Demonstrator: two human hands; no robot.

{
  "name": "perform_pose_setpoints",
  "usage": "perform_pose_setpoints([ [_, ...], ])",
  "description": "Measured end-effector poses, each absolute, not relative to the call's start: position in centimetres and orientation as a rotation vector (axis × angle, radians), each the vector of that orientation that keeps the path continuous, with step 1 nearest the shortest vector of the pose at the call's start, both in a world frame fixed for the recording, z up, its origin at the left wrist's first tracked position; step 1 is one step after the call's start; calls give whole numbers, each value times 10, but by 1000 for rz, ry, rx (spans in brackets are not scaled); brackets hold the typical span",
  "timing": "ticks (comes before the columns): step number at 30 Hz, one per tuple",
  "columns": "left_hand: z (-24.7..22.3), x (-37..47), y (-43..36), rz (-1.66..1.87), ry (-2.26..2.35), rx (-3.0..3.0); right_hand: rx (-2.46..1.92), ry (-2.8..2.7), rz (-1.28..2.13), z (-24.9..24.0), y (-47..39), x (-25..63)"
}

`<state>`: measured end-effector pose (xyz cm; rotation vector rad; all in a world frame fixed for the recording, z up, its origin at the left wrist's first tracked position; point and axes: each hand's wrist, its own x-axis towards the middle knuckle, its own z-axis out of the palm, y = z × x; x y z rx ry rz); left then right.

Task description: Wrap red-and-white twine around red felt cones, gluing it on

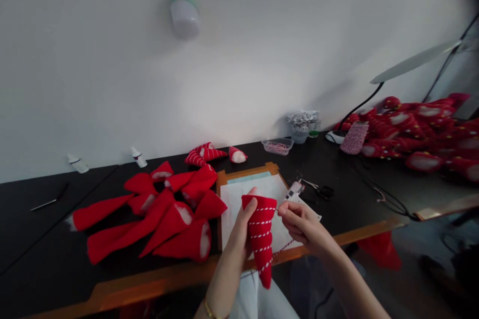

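My left hand [245, 224] is wrapped around a stuffed red cone [261, 234], thumb on its front, with the wide end up and the point hanging down. Rows of red-and-white twine circle the cone. At the cone's upper right edge, my right hand [301, 222] pinches a thin end, seemingly of the twine; the fingertips cover most of it. A loose length of twine [286, 247] runs from the lower part of the cone toward the underside of my right hand. Behind the hands lies a wood-edged board with white paper [234, 204].
Plain red cones [168, 214] are heaped left; several wrapped ones [205, 154] lie behind. To the right are a glue gun [294, 191], scissors [324, 191], a tub [277, 146], a twine-wound card [355, 138], a desk lamp [415, 62] and a pile of decorated red pieces [404, 129].
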<state>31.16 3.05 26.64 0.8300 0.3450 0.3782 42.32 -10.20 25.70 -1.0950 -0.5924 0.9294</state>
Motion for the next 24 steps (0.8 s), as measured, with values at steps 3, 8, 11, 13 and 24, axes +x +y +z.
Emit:
perform_pose_setpoints([
  [3, 270, 311, 24, 353, 429, 797, -1068, -567, 910, 251, -94, 418],
  [8, 270, 311, 23, 214, 365, 788, -1110, -547, 792, 251, -81, 412],
  [11, 266, 311, 26, 210, 358, 827, -1236, -527, 530, 252, -79, 410],
  [13, 263, 311, 27, 282, 317, 920, -1317, -527, 280, 252, -77, 408],
  [24, 268, 302, 31, 209, 420, 1062, -943, -557, 779, 284, -108, 418],
])
